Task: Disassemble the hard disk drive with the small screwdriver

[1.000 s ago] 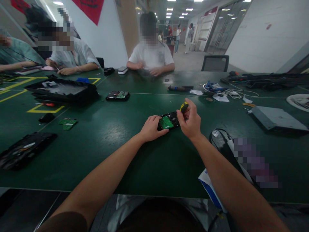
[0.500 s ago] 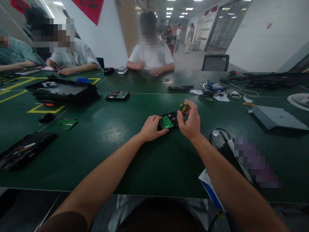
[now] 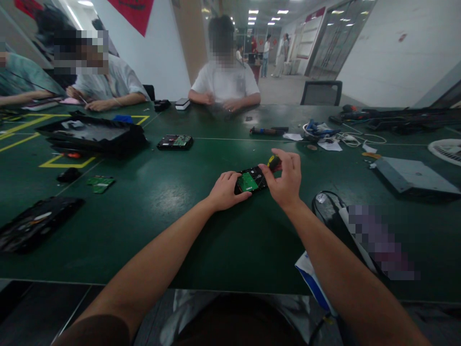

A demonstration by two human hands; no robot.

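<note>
Since the earlier frame, the screwdriver (image 3: 274, 162) is lowered a little and its yellow handle is now more covered by the fingers of the right hand (image 3: 286, 182), which are closed around it. The hard drive (image 3: 251, 180), with its green circuit board up, is pressed on the table (image 3: 162, 192) by the left hand (image 3: 226, 191), fingers curled on its near edge.

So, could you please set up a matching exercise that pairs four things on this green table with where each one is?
Things:
1. screwdriver
2. hard drive
3. loose green circuit board
4. grey flat case

Places:
A. far right of the table
B. under the left hand, circuit side up
C. left side, near the yellow tape lines
D. gripped in the right hand

Pairs: 1-D, 2-B, 3-C, 4-A
</note>
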